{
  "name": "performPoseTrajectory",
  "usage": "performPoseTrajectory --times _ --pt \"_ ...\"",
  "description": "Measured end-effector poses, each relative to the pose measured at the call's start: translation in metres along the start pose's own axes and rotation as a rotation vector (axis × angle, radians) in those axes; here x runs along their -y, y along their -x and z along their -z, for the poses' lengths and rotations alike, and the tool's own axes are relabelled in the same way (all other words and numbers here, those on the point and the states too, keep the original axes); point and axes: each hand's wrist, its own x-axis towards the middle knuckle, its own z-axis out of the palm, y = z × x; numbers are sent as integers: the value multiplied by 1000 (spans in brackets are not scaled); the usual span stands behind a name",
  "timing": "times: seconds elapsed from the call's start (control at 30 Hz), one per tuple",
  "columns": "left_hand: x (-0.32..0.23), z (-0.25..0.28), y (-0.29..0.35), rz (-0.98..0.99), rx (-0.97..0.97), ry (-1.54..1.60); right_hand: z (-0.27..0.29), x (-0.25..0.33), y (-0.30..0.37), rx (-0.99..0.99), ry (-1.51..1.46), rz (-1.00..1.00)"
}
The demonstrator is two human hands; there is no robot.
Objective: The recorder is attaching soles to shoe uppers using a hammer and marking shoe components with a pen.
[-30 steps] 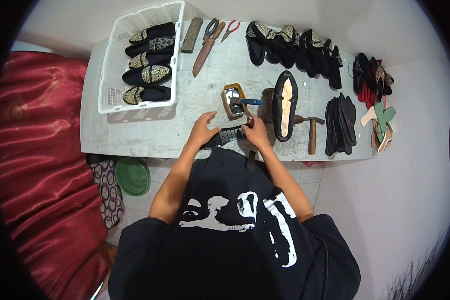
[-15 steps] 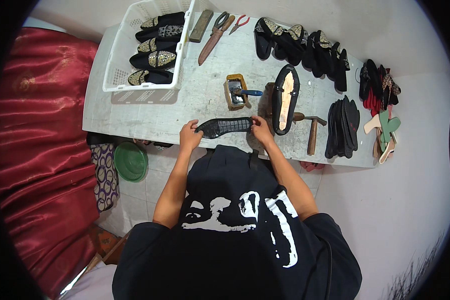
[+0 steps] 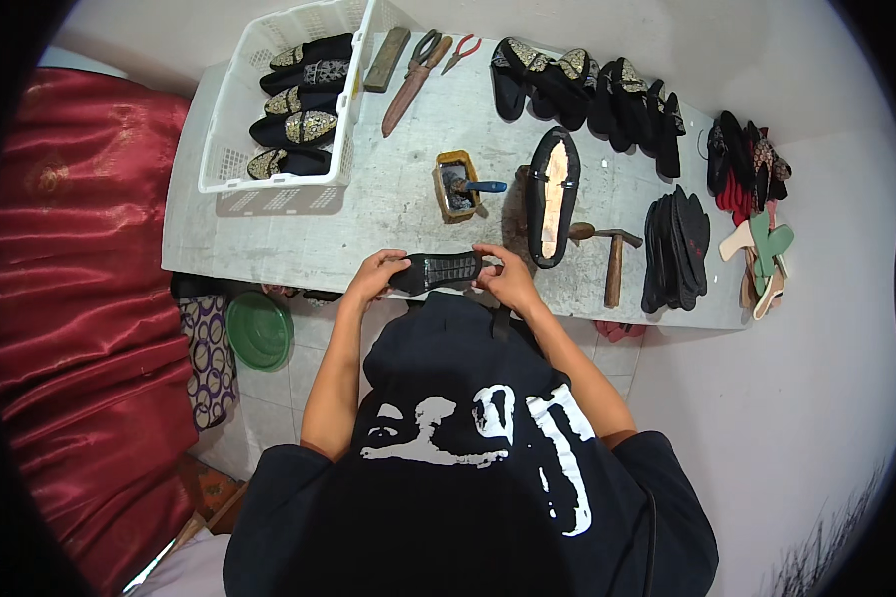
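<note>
A black shoe sole [image 3: 436,272] with a ridged grid pattern is held level over the table's near edge. My left hand [image 3: 374,276] grips its left end between thumb and fingers. On the other end, my right hand [image 3: 509,281] has its fingers closed, the thumb partly hidden. Just beyond the sole stands a yellowish tub [image 3: 446,211] of dark, wet-looking stuff, with a blue-handled brush [image 3: 486,186] resting in it. To its right, an upturned black shoe [image 3: 553,199] shows a pale strip along its underside.
Right of the shoe lie a hammer [image 3: 614,274] and a stack of black soles [image 3: 675,254]. Decorated black shoe uppers [image 3: 567,85] line the far edge. A white basket [image 3: 219,149] of shoes stands far left, beside a sheathed knife [image 3: 405,102] and red pliers [image 3: 462,54].
The sole has tipped and looks shorter, drawn slightly nearer to me. My right hand has shifted left and curled further round its end. The whole view has shifted slightly.
</note>
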Motion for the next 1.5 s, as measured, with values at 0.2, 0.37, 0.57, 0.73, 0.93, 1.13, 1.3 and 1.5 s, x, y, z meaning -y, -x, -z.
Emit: performPoseTrajectory --times 0.2,0.37,0.57,0.73,0.93,1.13,1.3,1.5 --pt "-25 -5 24 -87 95 314 5 38 25 -21 14 122" --pt "-67 -7 42 -357 291 630 29 90 66 -79 -138 228" --pt "-128 -56 40 -525 315 689 65 117 105 -251 -266 388" --pt "-181 -117 59 -630 253 663 98 110 125 -462 -15 716" --pt "-201 -150 80 -716 146 681 139 135 144 -607 611 1128" --pt "-199 -147 82 -798 50 777 158 160 151 -482 790 1378" --pt "-207 -141 80 -785 81 746 156 167 152 -472 654 1354" --pt "-239 -121 78 -875 69 351 136 153 157 -753 500 1232"
